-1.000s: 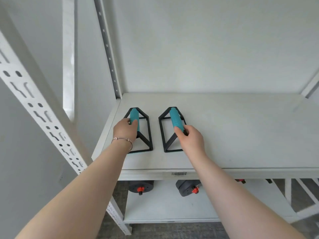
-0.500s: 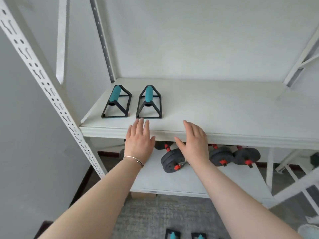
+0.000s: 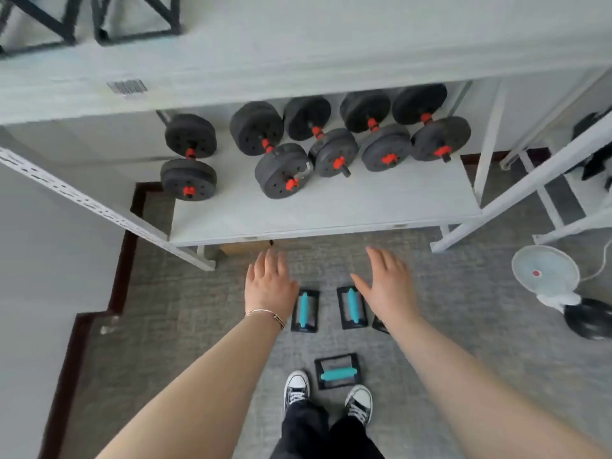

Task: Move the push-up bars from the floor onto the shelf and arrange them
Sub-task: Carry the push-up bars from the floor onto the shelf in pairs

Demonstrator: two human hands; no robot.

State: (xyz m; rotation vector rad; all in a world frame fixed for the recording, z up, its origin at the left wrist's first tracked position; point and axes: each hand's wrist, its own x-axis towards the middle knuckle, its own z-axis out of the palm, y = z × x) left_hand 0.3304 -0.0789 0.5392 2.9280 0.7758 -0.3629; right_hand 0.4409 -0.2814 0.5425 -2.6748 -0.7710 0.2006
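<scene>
Looking straight down at the floor, and both grips are bare hands with nothing in them. The left grip [image 3: 270, 283], thin bracelet [image 3: 265, 314] at the wrist, has its fingers straight and close together. The right grip [image 3: 385, 286] is also flat, with relaxed fingers and the thumb sticking out toward 9 o'clock. Both hang above the grey carpet floor [image 3: 198, 309], and I can't tell if they touch anything.

Three black-framed push-up bars with teal foam handles sit on the floor. The left bar [image 3: 304, 311] is just at 3 o'clock of the left wrist, handle running 12 to 6. The middle bar [image 3: 352, 306] is close beside it at 3 o'clock, same way round, its far edge under the right grip. The near bar [image 3: 337, 373] lies at 6 o'clock of those, handle running 9 to 3, just ahead of the black-and-white sneakers [image 3: 296, 387]. A black corner [image 3: 379, 324] pokes out from behind the right forearm, too hidden to call.

Two more black frames [image 3: 139, 18] stand on the white upper shelf [image 3: 298, 44] at 11 o'clock, tops cropped. The lower shelf [image 3: 331, 200] at 12 o'clock carries five black dumbbells with red collars [image 3: 190, 157]. A white fan [image 3: 546, 276] stands at 3 o'clock.
</scene>
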